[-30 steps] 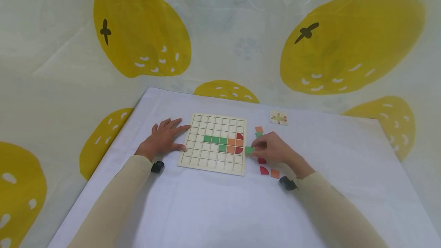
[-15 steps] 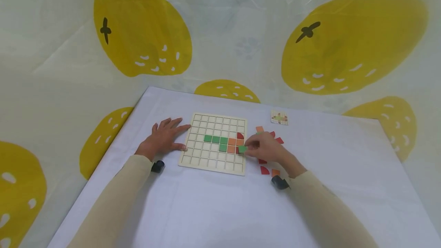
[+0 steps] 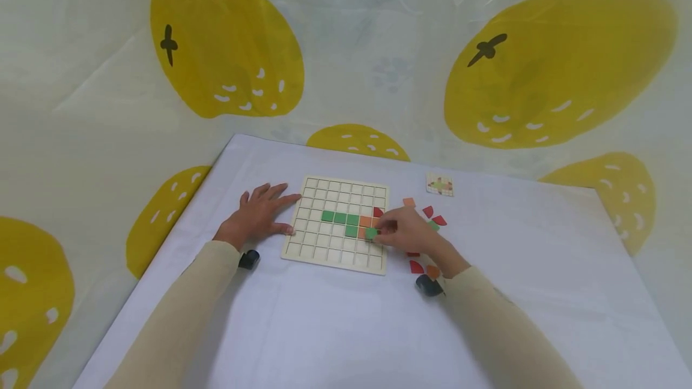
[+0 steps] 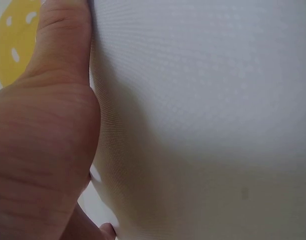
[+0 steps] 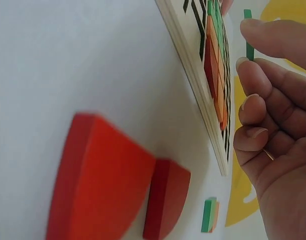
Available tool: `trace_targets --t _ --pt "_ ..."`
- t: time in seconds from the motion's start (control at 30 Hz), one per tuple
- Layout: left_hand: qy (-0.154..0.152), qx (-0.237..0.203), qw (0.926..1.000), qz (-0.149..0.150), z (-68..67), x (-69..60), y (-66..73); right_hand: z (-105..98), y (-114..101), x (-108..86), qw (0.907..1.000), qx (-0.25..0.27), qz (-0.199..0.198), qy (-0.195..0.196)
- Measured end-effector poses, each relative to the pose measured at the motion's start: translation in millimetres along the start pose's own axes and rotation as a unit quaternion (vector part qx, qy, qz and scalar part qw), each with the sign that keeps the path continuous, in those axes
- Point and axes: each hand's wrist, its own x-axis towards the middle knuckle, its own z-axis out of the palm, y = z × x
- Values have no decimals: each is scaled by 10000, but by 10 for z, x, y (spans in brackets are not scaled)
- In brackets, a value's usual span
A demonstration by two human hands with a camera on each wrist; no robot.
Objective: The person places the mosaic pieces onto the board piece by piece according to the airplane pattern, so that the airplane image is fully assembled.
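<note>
A pale gridded board (image 3: pixel 316 239) lies on the white cloth, with green, orange and red tiles in its middle and right squares. My left hand (image 3: pixel 256 218) rests spread at the board's left edge, thumb and a finger touching it; the left wrist view shows the palm (image 4: pixel 43 145) beside the cloth. Between thumb and index finger, my right hand (image 3: pixel 411 233) pinches a green square tile (image 3: pixel 370 233) over the board's right part. In the right wrist view that tile (image 5: pixel 248 37) is seen edge-on, held above the board (image 5: pixel 192 80), and the other fingers are curled.
Loose red, orange and green pieces lie right of the board, among them a red quarter piece (image 3: pixel 415 267) and an orange square (image 3: pixel 409 202). A small patterned card (image 3: pixel 440 185) lies at the back right. Behind the table hangs a sheet with yellow shapes (image 3: pixel 227 41).
My right hand has moved left from beside the board to over its right columns, carrying the green tile. The left hand has stayed in place.
</note>
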Motion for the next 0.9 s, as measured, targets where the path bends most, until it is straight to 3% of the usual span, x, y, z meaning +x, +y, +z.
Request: trace_targets --t 0.27,0.63,0.9 --pt "-51 32 10000 -40 -9 4 7 54 -80 30 9998 -58 -190 59" --pt "-18 -6 10000 -30 9 6 -3 143 -174 98 9993 289 222 8" --pt "-7 19 10000 -93 -13 -8 27 218 -203 163 9998 202 -77 19"
